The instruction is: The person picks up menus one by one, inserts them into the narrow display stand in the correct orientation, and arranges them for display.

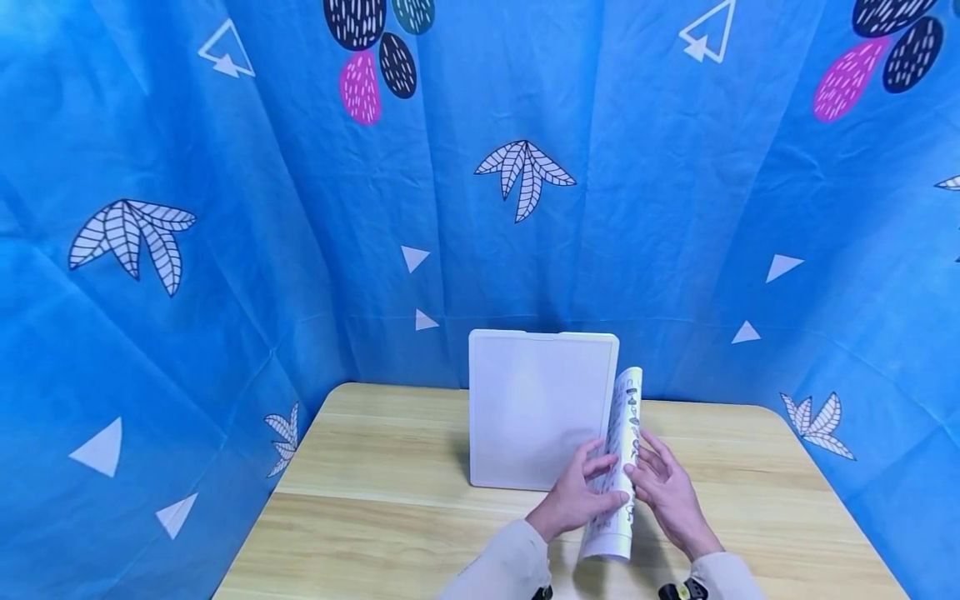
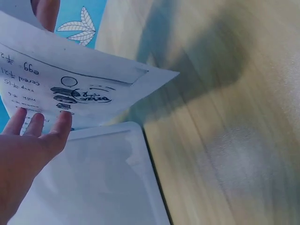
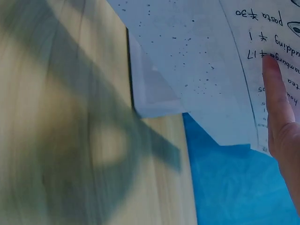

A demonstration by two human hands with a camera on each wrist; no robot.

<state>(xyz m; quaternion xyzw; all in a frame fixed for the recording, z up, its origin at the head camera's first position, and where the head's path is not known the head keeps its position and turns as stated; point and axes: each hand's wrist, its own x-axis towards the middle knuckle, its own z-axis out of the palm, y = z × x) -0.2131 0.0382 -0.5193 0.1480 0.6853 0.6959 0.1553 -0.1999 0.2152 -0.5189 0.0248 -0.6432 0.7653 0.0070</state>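
A white paper sheet [image 1: 624, 521], bent into a tall curl, is held between both hands above the table. Handwritten words, prices and small drawings cover it; "egg" and "cereal" show on the sheet [image 2: 93, 77] in the left wrist view, "pasta" on the sheet [image 3: 201, 47] in the right. My left hand [image 1: 577, 493] holds its left side, fingers and thumb spread on the written face. From the right, my right hand [image 1: 670, 493] grips it, thumb on the front; its other fingertips are partly hidden. A white rectangular board [image 1: 540, 408] stands just behind and left.
The board has a raised rim and a shallow notch in its top edge. It stands near the back of the wooden table [image 1: 360, 483]. Blue patterned cloth [image 1: 637, 233] hangs behind and at both sides.
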